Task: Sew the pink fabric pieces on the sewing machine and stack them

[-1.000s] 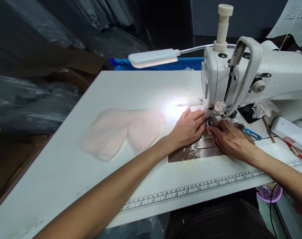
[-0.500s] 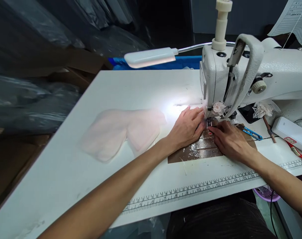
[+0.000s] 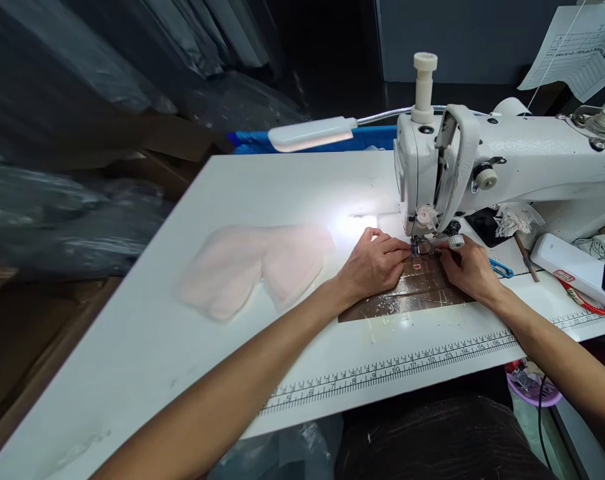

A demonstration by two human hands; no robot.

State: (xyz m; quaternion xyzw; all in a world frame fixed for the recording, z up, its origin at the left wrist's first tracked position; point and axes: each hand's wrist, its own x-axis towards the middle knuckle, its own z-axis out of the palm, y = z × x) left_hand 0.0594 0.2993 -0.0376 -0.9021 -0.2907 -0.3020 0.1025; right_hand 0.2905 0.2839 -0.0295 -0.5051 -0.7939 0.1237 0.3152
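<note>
Hands, bare, one pair; set to either side of a small metal presser foot [image 3: 422, 245]. Left hand [image 3: 375, 262]: palm down, fingers close together, tips just beside the foot. Right hand [image 3: 470, 267]: thumb and forefinger bent inward, tips near the opposite side. Grip of both: impossible to tell whether clamped on anything; any cloth at the fingertips too small to make out.

White-painted metal sewing machine [image 3: 522, 150]: head directly over the foot, arm reaching off to the right.

Glossy brown rectangular sheet [image 3: 407, 297]: flat on the white surface [image 3: 147, 387], partly beneath both hands, flecked with pale scraps.

Pale pink soft cloth [image 3: 232, 267]: spread flat well left of the foot, near the left forearm, untouched by either hand.

Hazards, by judgement: pierced or nipped fingertip, from placement so close to the foot; skewed or puckered stitching, from uneven pull between left and right; loose scraps caught in the stitching, from litter on the brown sheet; pink cloth creased or dragged, from a backward sweep of the left forearm; snagged wrist, from narrow blue snips [image 3: 501, 268] just beside the right hand.
</note>
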